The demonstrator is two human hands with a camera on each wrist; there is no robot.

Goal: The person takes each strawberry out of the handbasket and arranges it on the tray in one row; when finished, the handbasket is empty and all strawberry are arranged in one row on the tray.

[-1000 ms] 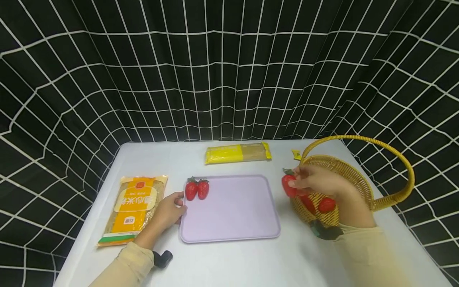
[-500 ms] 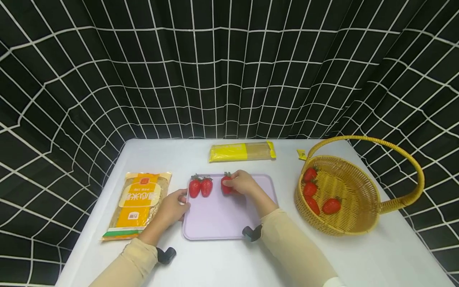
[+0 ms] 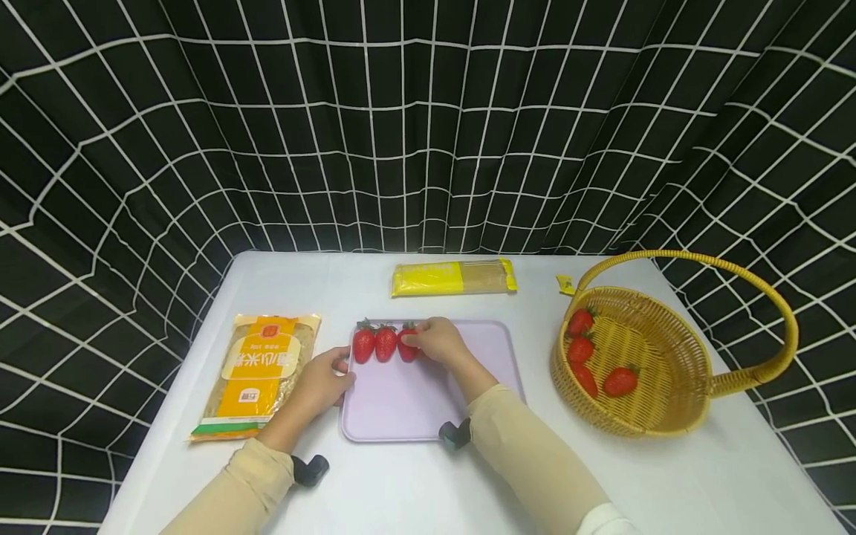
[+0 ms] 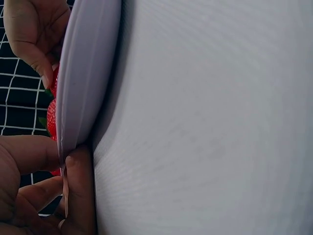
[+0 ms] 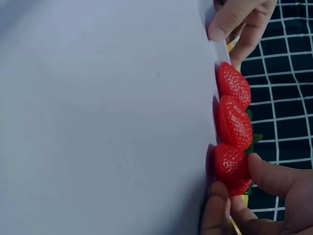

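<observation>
In the head view my right hand point(image 3: 443, 344) pinches a red strawberry point(image 3: 405, 349) at the back of a pale purple tray point(image 3: 414, 405). Two more strawberries point(image 3: 374, 345) lie to its left, in a row along the tray's back left corner. The right wrist view shows thumb and fingers on either side of the held strawberry point(image 5: 231, 164), which sits close beside its neighbour point(image 5: 235, 122). My left hand point(image 3: 323, 383) grips the tray's left edge. Its thumb and a finger clasp the rim point(image 4: 73, 98) in the left wrist view.
A wicker basket point(image 3: 658, 401) with a tall handle stands at the right, holding several strawberries point(image 3: 620, 381). An orange-labelled bag of grain-like food point(image 3: 257, 371) lies at the left. Behind the tray are a yellow noodle packet point(image 3: 455, 278) and a small yellow sachet point(image 3: 565, 284).
My right hand has carried a strawberry from the basket leftward onto the tray, up beside the other two. The left hand has stayed at the tray's edge.
</observation>
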